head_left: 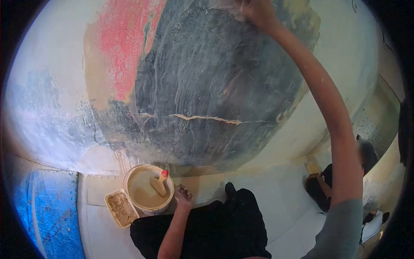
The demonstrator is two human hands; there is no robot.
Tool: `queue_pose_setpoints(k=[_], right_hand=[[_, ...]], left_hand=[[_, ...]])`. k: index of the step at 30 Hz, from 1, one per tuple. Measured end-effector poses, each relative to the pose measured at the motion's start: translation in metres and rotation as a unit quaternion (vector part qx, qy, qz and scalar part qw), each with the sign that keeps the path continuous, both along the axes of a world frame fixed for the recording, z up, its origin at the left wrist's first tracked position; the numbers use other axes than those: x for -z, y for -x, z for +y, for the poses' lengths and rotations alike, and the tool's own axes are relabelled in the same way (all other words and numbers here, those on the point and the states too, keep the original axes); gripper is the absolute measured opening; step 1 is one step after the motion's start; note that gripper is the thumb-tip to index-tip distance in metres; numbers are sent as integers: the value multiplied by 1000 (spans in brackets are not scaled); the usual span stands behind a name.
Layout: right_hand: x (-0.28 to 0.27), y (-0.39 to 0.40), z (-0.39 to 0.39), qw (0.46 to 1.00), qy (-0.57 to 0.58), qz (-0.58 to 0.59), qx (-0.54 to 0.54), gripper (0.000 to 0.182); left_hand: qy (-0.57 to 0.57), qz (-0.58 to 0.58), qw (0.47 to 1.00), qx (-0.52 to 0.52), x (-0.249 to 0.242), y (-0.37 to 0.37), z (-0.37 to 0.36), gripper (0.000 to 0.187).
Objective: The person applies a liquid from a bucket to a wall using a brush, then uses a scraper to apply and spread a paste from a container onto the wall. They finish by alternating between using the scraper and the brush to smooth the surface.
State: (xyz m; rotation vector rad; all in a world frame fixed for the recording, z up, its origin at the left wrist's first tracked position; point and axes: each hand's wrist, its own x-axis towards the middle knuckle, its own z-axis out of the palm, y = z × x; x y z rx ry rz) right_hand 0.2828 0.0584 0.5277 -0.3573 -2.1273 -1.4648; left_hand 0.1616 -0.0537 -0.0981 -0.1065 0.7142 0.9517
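Observation:
At the top edge, my right hand [256, 13] is raised against the dark grey patch of the wall [207, 73]. Its fingers are closed at a pale, blurred thing [226, 5], partly cut off by the frame; its kind does not show. A thin tan crack [202, 117] runs across the lower part of this patch. Low down, my left hand [184, 194] is beside the round bucket [127, 183], its smudged fingers curled in. Cloudy tan liquid fills the bucket, and a brush-like tool [158, 186] with a wide tan head and red tip leans inside.
Touching the bucket's left side is a rectangular tub [107, 200] of crumbly brown material. A blue sheet [56, 211] covers the lower left. Red paint [123, 43] shows on the upper wall. Another person [325, 181] sits at the right, a hand at a yellowish block [311, 168].

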Motion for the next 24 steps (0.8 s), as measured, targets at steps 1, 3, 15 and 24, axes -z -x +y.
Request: queue_pose_setpoints(k=[1,3,15,24], right_hand=[[-17,2,5,994,-50,76,-63,10],[-18,1,3,987,-50,153,7,11],[72,-12,-14,984,55,158,66,16],[507,-22,-142,620,472,624,55,27]], left_hand=[[-3,-14,1000,1,-1,1,-2,18],[-10,-14,1000,0,-5,2,-9,17],[-50,22,998,14,-3,-10,1,19],[-375,223,889,138,-33,-12,-5,32]])
